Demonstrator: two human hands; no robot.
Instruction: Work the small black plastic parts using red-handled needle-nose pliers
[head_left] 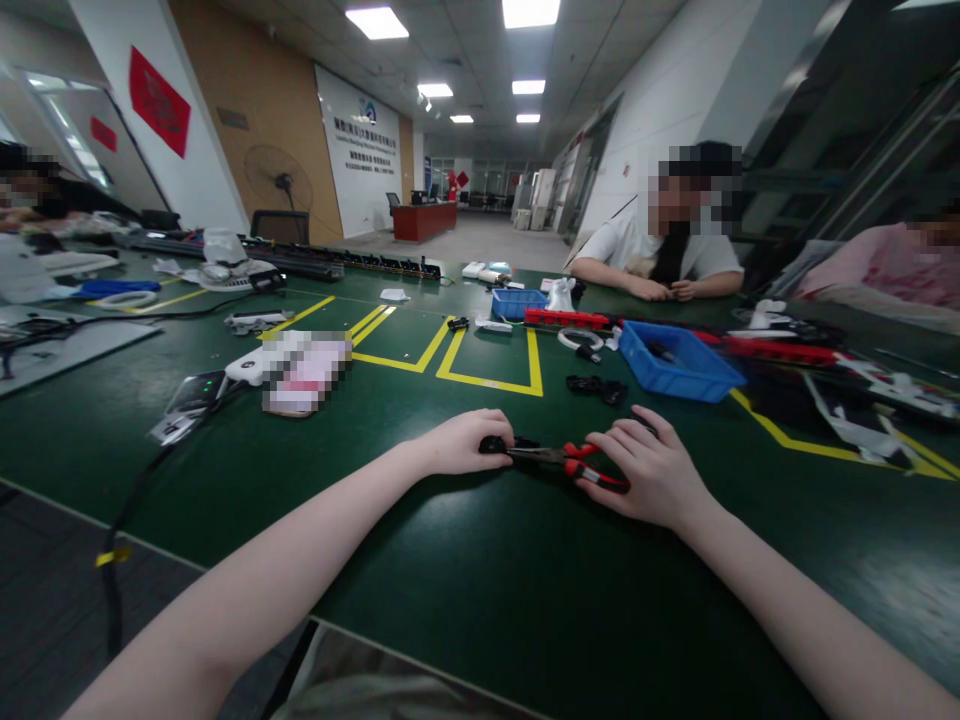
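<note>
My left hand (474, 441) is closed around a small black part (493, 445), whose exact kind I cannot make out, just above the green table (420, 560). Red-and-black needle-nose pliers (592, 468) sit in my right hand (651, 468), with its fingers around the handles. Their long jaws point left and reach the black part at my left fingertips; whether the tips grip it is hard to see. Beyond my right hand lie several more black parts (597, 389) on the table.
A blue bin (679, 372) stands past my right hand, a smaller blue bin (517, 303) farther back. Yellow tape (491, 384) marks the table. To the left lie a phone (309, 375) and a black cable (142, 470). A person (660, 240) sits across, another (885, 265) at far right.
</note>
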